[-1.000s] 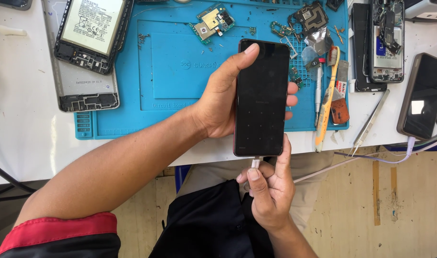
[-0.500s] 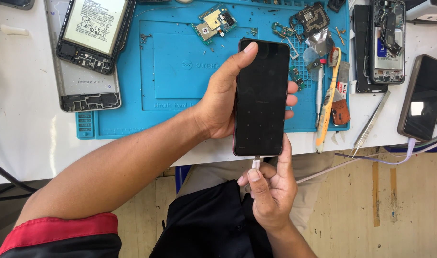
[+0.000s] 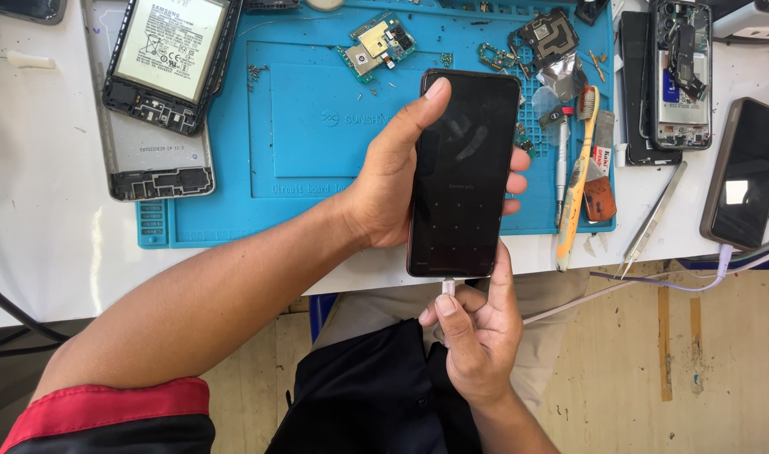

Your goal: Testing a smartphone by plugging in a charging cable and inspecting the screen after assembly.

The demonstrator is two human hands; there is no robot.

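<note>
**Phone held upright, cable plug at its bottom port**

The left hand (image 3: 393,189) has its grip wrapped around a dark smartphone (image 3: 462,172), thumb along the phone's 9 o'clock edge and fingertips showing at its 3 o'clock edge. The phone is lifted off the bench (image 3: 40,210), screen towards the camera, over the near edge of the blue repair mat (image 3: 300,126). The right hand (image 3: 473,336), at 6 o'clock from the phone, has a narrow grip, thumb and fingers pinched on a white cable plug (image 3: 447,287) that meets the phone's bottom edge.

Judging by how things lie, the plug looks seated or very nearly seated in the port; the pictures cannot settle which. The screen is almost black, with only a faint grid of dots and a dim line across it, so it may be lit low. The white cable (image 3: 653,282) trails off towards 3 o'clock under the bench edge.

Around the phone: at 10 o'clock an opened handset with its battery exposed (image 3: 170,59) lies on a grey back frame; at 12 o'clock a small circuit board (image 3: 374,44); at 3 o'clock a yellow-handled brush (image 3: 578,181), then tweezers (image 3: 653,219), another stripped phone (image 3: 679,76) and a dark phone (image 3: 742,172) with a cable attached.
</note>
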